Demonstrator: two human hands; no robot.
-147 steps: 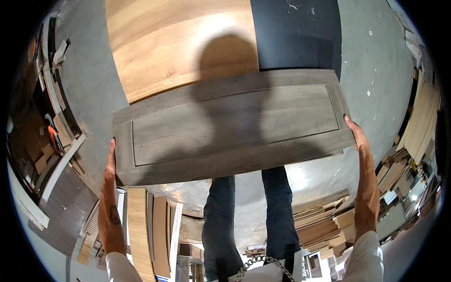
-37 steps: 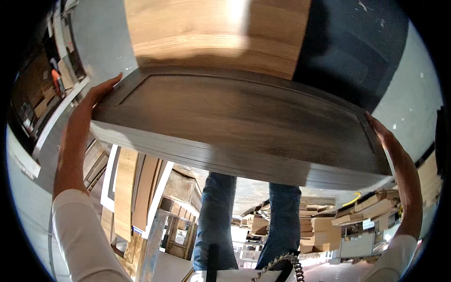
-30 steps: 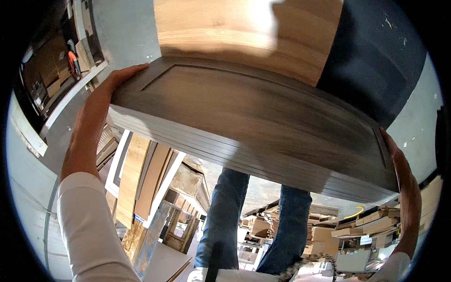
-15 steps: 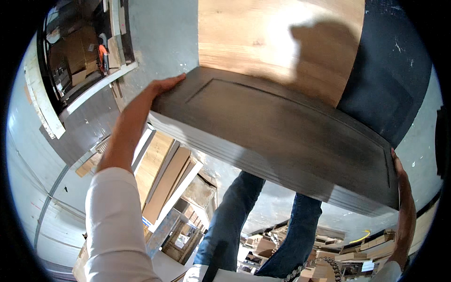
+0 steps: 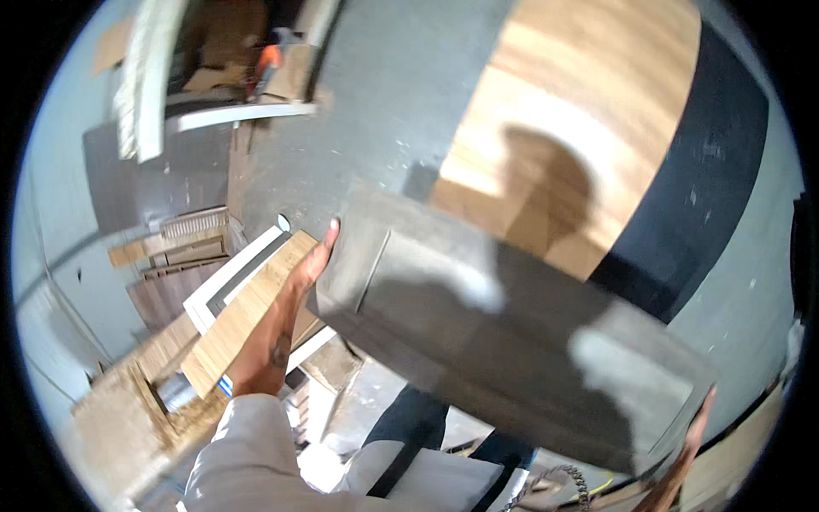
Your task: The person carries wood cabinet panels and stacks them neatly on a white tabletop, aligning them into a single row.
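Note:
A dark grey-brown cabinet door [image 5: 503,341] with a grooved inner frame stretches across in front of my body, tilted down to the right. My left hand [image 5: 311,263] presses against its left end, fingers pointing away from me. At the opposite end, my right hand [image 5: 699,427] grips the short edge, and part of that hand is hidden or blurred. The undersides of both hands' grips are out of sight. Shadow and bright patches fall over the door's face.
Beyond the door, a pale wood-grain panel [image 5: 589,77] lies beside a black panel [image 5: 725,154] on the grey floor [image 5: 384,111]. Boards [image 5: 243,311] stand on edge by my left forearm. An orange-and-black tool [image 5: 269,61] rests in a frame at the far left.
The door has come nearer my body and lower in view, with both hands still at its ends. My view has swung, so the floor panels and left-hand frame appear shifted right.

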